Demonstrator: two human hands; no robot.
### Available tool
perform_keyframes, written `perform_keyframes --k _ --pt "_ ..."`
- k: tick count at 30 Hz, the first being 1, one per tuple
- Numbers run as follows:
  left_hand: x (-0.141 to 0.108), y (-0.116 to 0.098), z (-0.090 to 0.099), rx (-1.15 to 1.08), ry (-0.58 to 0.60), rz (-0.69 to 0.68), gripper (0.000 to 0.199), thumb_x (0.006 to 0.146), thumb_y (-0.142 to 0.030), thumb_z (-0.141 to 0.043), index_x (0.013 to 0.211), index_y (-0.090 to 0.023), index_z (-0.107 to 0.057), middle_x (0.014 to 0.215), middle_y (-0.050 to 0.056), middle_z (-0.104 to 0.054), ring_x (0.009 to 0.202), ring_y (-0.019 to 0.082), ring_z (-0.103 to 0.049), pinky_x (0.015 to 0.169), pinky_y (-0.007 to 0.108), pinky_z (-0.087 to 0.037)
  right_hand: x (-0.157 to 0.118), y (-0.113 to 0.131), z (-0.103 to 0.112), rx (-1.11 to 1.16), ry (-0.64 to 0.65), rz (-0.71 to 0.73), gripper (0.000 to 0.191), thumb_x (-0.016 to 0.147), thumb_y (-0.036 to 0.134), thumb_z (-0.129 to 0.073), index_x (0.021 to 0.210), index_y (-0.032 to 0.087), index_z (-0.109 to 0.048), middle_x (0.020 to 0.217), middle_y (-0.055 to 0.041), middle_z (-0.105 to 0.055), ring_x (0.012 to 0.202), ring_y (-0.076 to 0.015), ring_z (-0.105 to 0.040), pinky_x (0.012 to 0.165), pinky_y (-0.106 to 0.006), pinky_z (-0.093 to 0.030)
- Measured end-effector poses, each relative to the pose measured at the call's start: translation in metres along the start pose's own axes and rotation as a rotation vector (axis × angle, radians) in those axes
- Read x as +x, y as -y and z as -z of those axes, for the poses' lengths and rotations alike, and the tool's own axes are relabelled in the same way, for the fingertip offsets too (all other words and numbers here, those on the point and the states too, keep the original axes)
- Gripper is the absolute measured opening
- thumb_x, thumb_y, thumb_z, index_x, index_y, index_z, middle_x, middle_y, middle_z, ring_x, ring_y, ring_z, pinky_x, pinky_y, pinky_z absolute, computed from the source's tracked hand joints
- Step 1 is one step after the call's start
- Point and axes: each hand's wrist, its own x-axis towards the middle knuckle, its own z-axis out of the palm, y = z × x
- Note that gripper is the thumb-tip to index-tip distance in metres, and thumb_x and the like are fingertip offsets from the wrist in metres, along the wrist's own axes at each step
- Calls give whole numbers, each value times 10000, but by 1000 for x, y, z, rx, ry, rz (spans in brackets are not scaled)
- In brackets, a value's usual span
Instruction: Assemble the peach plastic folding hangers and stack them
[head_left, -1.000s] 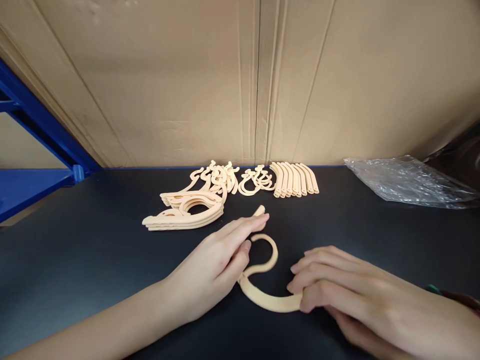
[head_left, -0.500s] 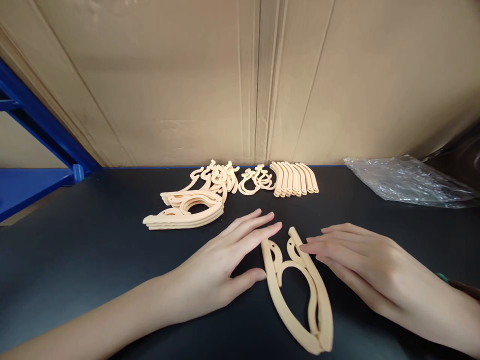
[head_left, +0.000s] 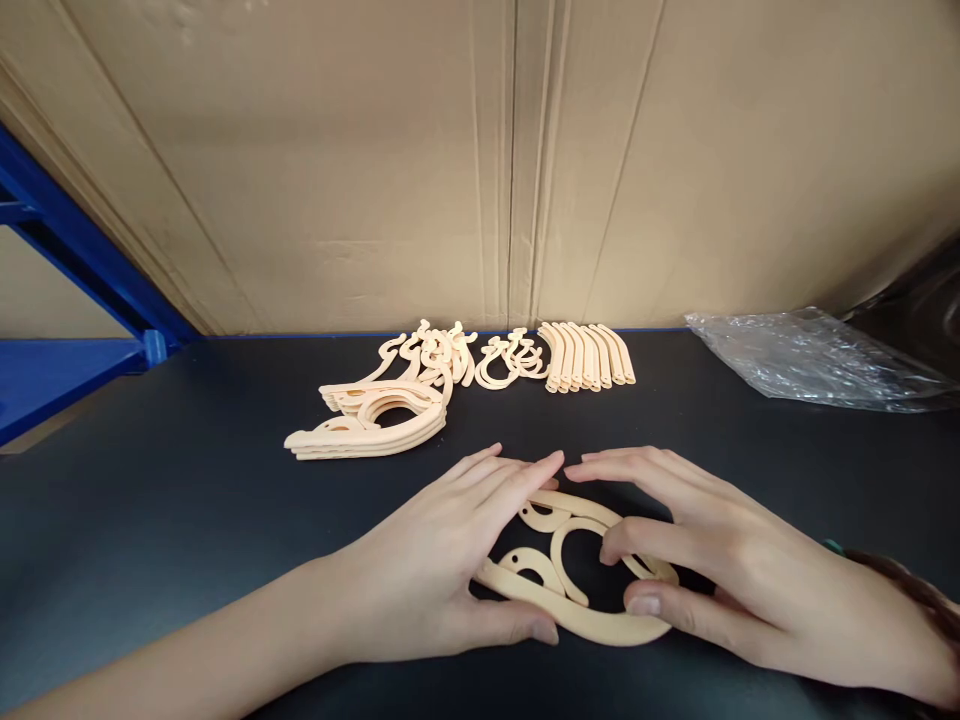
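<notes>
A folded beige hanger [head_left: 600, 622] lies on the black table between my hands, its hinged end to the right and its two arm tips to the left. My left hand [head_left: 442, 560] rests at the arm tips, fingers stretched out, the thumb below the lower arm. My right hand [head_left: 720, 560] is around the hinged end, thumb at the lower edge and a finger over the upper arm. Behind, to the left, is a stack of folded beige hangers [head_left: 397, 437].
Loose beige hooks [head_left: 499, 365] and a row of curved beige arms [head_left: 589, 358] lie along the table's back edge. Clear plastic bags [head_left: 810, 365] are at the back right. Cardboard [head_left: 337, 180] stands behind the table [head_left: 187, 480], and a blue metal frame [head_left: 112, 280] is at the left.
The hanger has turned from pointing away to lying crosswise, its hinged end now to the right. My right hand has moved left onto it, and my left hand has come over the arm tips.
</notes>
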Motion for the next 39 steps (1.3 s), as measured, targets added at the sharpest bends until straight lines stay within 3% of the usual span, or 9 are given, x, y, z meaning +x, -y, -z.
perform_keyframes --k 5,9,12,14,20,24,28,33,39 --pt "-2 0 -1 121 -111 -62 820 879 -417 -711 1521 -226 -237 1403 118 -562 1290 281 -535 1182 492 -319 -1 -2 -6 92 -93 -119 61 929 299 -596 932 244 -624 1246 -80 -599 1052 -217 -621 827 -328 -548" --pt "0 -4 2 268 -267 -71 630 940 -425 -633 1440 -185 -334 1403 140 -552 1304 259 -511 1188 448 -301 0 -6 -9 347 -264 -382 223 950 410 -570 1108 257 -534 907 -10 -643 786 -168 -614 675 -281 -521" --pt "0 -5 3 318 -318 -72 612 933 -423 -647 1406 -162 -360 1396 143 -552 1310 238 -500 1198 406 -270 1 -9 -6 520 -157 -502 296 955 505 -539 890 222 -593 706 24 -547 640 -135 -508 561 -253 -421" --pt "0 -4 3 334 -315 -74 621 925 -418 -661 1401 -149 -365 1392 141 -554 1308 230 -499 1206 395 -241 1 -9 -4 643 -78 -524 395 954 532 -531 747 199 -572 654 32 -472 598 -114 -436 534 -248 -363" --pt "1 -4 3 356 -294 -57 658 903 -453 -673 1410 -164 -368 1372 131 -585 1232 267 -559 1138 431 -333 -1 -12 -4 825 -41 -568 383 924 554 -579 808 192 -619 640 41 -462 577 -104 -422 522 -248 -324" --pt "3 -7 3 384 -277 -72 628 893 -365 -678 1396 -131 -385 1373 142 -583 1178 277 -571 1028 408 -403 1 -11 -4 861 -11 -534 373 934 537 -574 802 189 -607 651 37 -482 581 -102 -444 526 -249 -332" --pt "7 -17 5 432 -268 -75 557 889 -219 -596 1391 -88 -395 1364 148 -581 1209 273 -541 1037 385 -397 2 -9 -4 886 -15 -482 370 932 545 -570 839 190 -614 675 29 -520 602 -108 -476 544 -249 -366" --pt "5 -11 42 383 -261 97 612 824 -217 -619 1403 -167 -427 1355 90 -576 1225 266 -545 1063 358 -437 1 -13 -3 889 -129 -451 360 986 540 -467 1063 220 -612 716 15 -592 616 -121 -508 599 -264 -440" --pt "-27 39 110 323 -168 360 593 906 -399 -630 1434 -224 -426 1331 11 -601 1148 224 -623 996 398 -509 3 -11 -4 821 -33 -522 338 959 532 -520 983 224 -656 703 13 -603 656 -138 -562 635 -281 -480"
